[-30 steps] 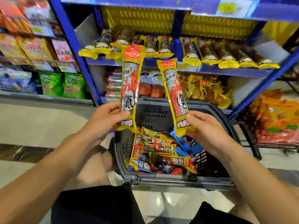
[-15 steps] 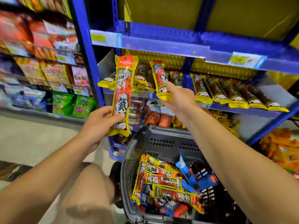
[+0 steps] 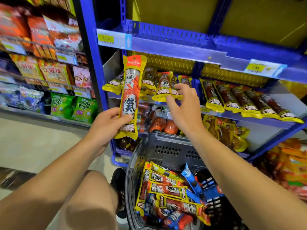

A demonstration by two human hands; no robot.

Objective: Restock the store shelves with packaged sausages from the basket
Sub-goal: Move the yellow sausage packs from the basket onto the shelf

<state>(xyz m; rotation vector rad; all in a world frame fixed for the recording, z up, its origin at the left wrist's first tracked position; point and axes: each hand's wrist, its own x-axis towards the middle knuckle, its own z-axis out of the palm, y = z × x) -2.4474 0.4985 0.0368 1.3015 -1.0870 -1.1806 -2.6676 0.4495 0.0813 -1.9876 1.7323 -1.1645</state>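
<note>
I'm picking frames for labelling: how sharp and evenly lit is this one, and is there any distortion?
Head view: the yellow sausage pack held in the left hand is crisp; the snack shelves on the far left and the orange packs at the right edge are smeared; the blue shelf rails bow from the wide lens; lighting is even, without harsh glare.

Sausage packs (image 3: 167,186) in basket (image 3: 166,151) below shelf (image 3: 249,118)
</note>
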